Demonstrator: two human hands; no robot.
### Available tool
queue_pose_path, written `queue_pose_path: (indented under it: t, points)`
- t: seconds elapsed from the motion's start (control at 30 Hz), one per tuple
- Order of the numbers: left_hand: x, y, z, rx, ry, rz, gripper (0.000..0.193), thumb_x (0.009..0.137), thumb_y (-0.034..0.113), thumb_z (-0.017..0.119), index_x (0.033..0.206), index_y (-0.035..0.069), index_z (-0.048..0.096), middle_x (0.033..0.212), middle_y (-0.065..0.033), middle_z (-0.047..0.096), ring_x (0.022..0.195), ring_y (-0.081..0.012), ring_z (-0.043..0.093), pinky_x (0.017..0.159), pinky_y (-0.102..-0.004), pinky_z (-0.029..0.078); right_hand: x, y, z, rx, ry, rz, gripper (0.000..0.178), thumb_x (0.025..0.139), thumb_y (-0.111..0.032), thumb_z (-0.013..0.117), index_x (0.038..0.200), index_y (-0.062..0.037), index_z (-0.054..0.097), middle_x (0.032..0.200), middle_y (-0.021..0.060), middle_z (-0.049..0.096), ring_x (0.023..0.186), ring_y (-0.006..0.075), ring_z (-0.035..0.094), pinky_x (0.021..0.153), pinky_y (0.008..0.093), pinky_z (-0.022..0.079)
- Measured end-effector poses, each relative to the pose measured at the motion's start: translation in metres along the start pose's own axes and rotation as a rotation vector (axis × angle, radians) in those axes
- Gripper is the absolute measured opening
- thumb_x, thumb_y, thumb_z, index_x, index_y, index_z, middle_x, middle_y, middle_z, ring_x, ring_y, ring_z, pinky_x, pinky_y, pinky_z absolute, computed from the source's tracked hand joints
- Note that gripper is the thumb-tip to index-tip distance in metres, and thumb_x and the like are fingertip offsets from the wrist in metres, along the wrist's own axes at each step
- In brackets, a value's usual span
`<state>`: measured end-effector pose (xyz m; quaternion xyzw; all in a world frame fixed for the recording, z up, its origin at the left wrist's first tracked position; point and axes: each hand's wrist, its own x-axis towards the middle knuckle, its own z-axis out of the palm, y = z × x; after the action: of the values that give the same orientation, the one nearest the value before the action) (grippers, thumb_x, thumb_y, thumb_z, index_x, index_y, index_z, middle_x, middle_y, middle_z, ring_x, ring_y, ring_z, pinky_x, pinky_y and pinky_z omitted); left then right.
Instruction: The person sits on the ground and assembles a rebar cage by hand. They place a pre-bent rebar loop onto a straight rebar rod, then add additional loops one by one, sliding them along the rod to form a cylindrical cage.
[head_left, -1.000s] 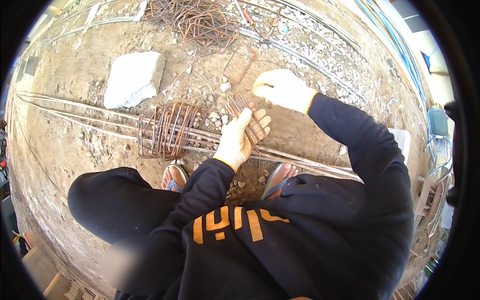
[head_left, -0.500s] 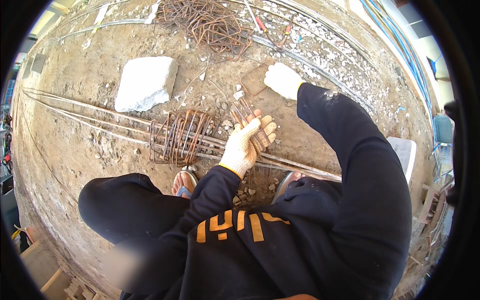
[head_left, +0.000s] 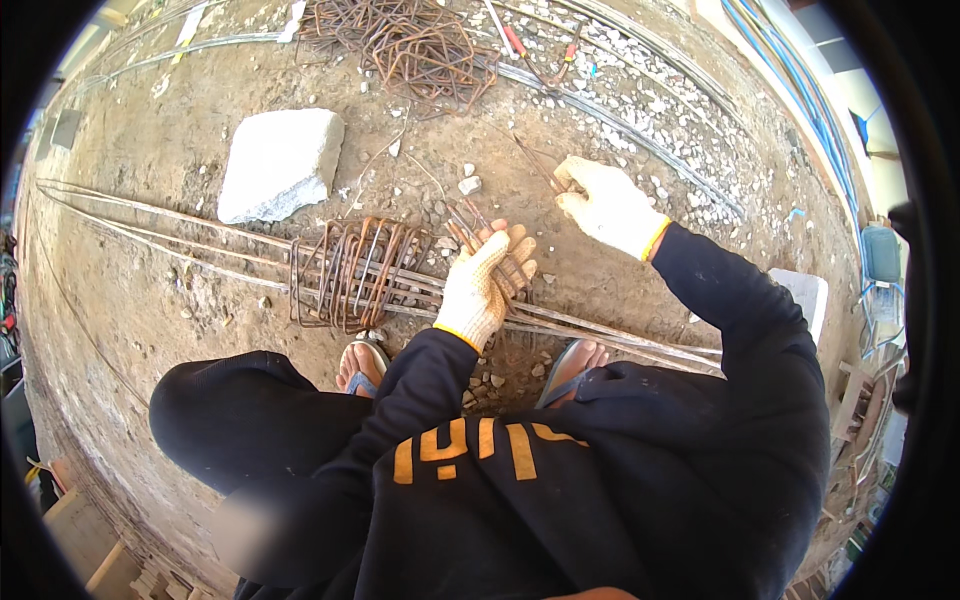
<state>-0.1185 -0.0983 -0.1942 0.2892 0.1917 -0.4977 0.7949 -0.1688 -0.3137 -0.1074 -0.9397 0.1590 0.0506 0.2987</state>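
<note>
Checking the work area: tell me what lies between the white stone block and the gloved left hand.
In the head view, a bundle of rusty stirrups, threaded on the long rebars, lies between the white stone block and the left hand, plus bare dirt with pebbles.

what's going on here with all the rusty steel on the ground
A person in a dark sweatshirt crouches over long rebars lying on the dirt. The gloved left hand rests on a rusty stirrup set around the bars, beside a bunch of stirrups already threaded on. The gloved right hand reaches out and pinches thin wire. A white block and a pile of spare stirrups lie beyond.
</note>
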Motion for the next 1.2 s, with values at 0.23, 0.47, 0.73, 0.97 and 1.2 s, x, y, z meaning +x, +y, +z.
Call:
queue_pose_path:
  t: [0.23, 0.47, 0.73, 0.97, 1.2]
  points:
    - [-0.005, 0.005, 0.004, -0.020, 0.004, -0.001, 0.028, 0.097, 0.013, 0.064, 0.124, 0.010, 0.057, 0.128, -0.0170, 0.061, 0.117, -0.0341, 0.063, 0.090, -0.0475, 0.057, -0.035, -0.011, -0.022, 0.527, 0.047, -0.073, 0.024, 0.095, -0.004, 0.057, 0.118, 0.0022, 0.058, 0.093, 0.0132, 0.065, 0.071, 0.0195, 0.071, 0.067, 0.0311, 0.055]
    - [-0.020, 0.006, 0.026, 0.020, -0.133, -0.008, 0.050, 0.099, 0.017, 0.063, 0.143, 0.004, 0.044, 0.135, -0.0210, 0.058, 0.119, -0.0341, 0.062, 0.095, -0.0470, 0.056, -0.068, -0.033, -0.052, 0.891, 0.092, 0.147, 0.025, 0.099, -0.004, 0.055, 0.123, 0.0045, 0.056, 0.088, 0.0076, 0.063, 0.069, 0.0151, 0.066, 0.067, 0.0298, 0.055]
    - [-0.025, -0.004, 0.030, -0.015, -0.172, -0.013, 0.046, 0.101, 0.016, 0.059, 0.141, 0.000, 0.045, 0.130, -0.0213, 0.060, 0.116, -0.0346, 0.064, 0.096, -0.0477, 0.057, -0.074, 0.002, -0.008, 1.023, -0.177, 0.319, 0.027, 0.098, -0.014, 0.062, 0.118, 0.0034, 0.060, 0.091, 0.0128, 0.071, 0.072, 0.0188, 0.068, 0.067, 0.0323, 0.054]
    - [-0.032, -0.003, 0.028, -0.035, -0.077, 0.003, 0.033, 0.100, 0.014, 0.060, 0.130, 0.002, 0.054, 0.116, -0.0174, 0.066, 0.104, -0.0314, 0.069, 0.088, -0.0465, 0.061, 0.016, 0.002, -0.020, -0.058, 0.001, -0.240, 0.027, 0.093, -0.026, 0.064, 0.103, -0.0008, 0.067, 0.092, 0.0156, 0.068, 0.089, 0.0348, 0.067, 0.079, 0.0419, 0.053]
    - [-0.046, 0.009, 0.033, -0.046, -0.003, -0.004, 0.028, 0.101, 0.013, 0.058, 0.127, 0.004, 0.057, 0.118, -0.0159, 0.067, 0.105, -0.0303, 0.068, 0.088, -0.0457, 0.060, 0.263, -0.049, 0.012, -0.577, 0.318, -0.449, 0.065, 0.078, -0.023, 0.074, 0.137, -0.0077, 0.050, 0.120, 0.0181, 0.064, 0.119, 0.0365, 0.057, 0.103, 0.0513, 0.041]
